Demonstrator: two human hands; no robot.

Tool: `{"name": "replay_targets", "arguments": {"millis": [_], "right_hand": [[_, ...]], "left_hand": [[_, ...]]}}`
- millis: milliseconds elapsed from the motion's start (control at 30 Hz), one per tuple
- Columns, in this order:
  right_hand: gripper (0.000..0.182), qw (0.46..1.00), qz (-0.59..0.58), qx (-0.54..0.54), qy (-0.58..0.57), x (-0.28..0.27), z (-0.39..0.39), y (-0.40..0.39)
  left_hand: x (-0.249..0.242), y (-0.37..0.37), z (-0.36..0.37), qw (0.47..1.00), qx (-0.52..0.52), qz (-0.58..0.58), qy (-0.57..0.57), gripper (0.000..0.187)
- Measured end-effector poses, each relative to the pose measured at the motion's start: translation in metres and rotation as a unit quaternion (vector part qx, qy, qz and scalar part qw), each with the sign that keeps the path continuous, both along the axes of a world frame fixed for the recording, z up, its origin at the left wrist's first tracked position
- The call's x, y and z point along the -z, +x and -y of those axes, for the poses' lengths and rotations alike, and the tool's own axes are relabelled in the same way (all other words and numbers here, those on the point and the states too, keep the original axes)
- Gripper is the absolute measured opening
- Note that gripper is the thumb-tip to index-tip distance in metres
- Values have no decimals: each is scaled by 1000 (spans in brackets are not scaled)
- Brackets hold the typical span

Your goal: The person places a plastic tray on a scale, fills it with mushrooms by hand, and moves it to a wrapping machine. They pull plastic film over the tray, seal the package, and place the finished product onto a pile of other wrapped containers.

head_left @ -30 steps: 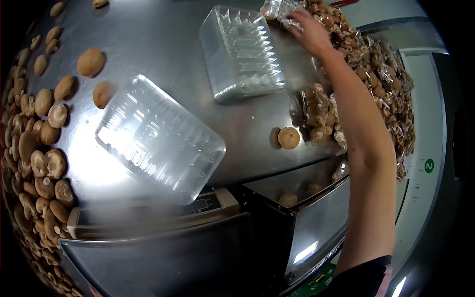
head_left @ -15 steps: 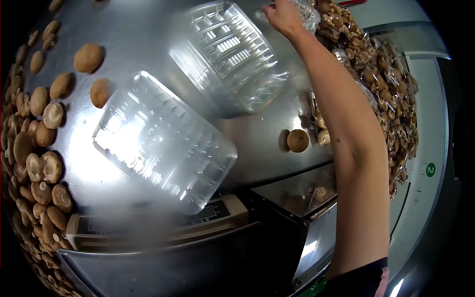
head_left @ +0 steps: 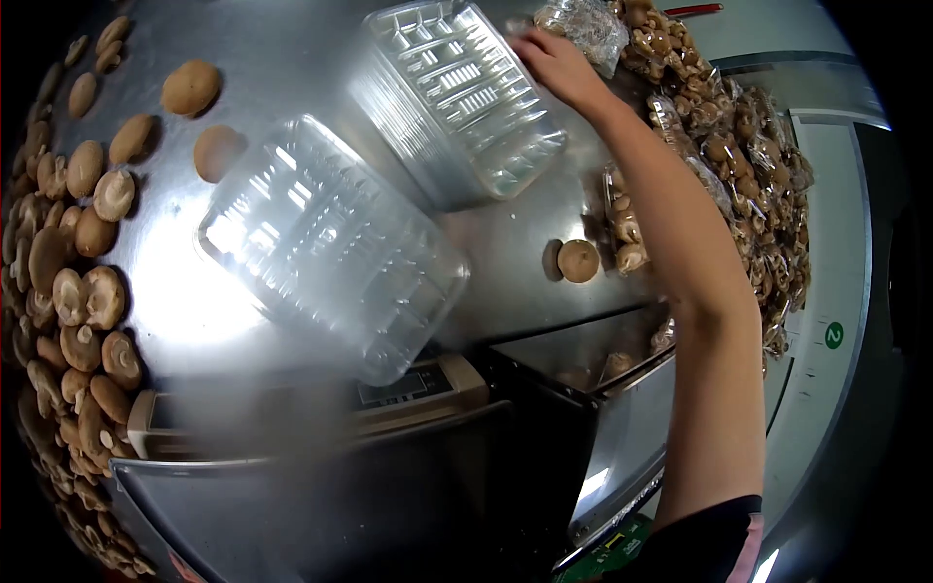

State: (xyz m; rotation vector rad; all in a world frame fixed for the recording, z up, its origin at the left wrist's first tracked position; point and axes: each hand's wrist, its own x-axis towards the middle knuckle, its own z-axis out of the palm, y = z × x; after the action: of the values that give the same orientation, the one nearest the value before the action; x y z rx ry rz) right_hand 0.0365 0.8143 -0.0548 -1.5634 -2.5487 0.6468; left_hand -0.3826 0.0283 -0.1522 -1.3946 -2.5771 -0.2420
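My right hand (head_left: 557,66) reaches out across the metal table at the top, close beside the upper right edge of a stack of clear plastic trays (head_left: 466,97). Its fingers are curled together; a small blurred bit shows at their tips, and I cannot tell what it is. Nearer to me lies another clear plastic tray (head_left: 335,248), apart from the hand. A wrapped clear bundle (head_left: 588,29) sits just right of the fingers. My left hand is out of view.
Loose brown mushrooms (head_left: 83,291) are heaped along the left. Film-wrapped mushroom packs (head_left: 739,165) pile up at the right, beyond my forearm. A beige scale (head_left: 437,384) stands at the near edge, beside a dark metal box (head_left: 544,389). A single mushroom (head_left: 578,260) lies mid-table.
My right hand has come down and left, nearer the tray stack, and more of it shows. The view has shifted slightly, so the trays sit higher in the picture.
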Motion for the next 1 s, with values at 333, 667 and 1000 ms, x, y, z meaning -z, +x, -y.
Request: {"name": "replay_targets", "arguments": {"millis": [333,667,1000], "right_hand": [[73,897,195,139,-372,-38,176,108],[51,923,157,51,-347,-102,208,27],[83,972,-78,-147,-165,-174,308,-176]], "left_hand": [[-26,33,-7,997,-74,2,2,62],[-52,57,-33,990,-117,38,63,43],[-70,57,-34,984,-135,67,93,29]]}}
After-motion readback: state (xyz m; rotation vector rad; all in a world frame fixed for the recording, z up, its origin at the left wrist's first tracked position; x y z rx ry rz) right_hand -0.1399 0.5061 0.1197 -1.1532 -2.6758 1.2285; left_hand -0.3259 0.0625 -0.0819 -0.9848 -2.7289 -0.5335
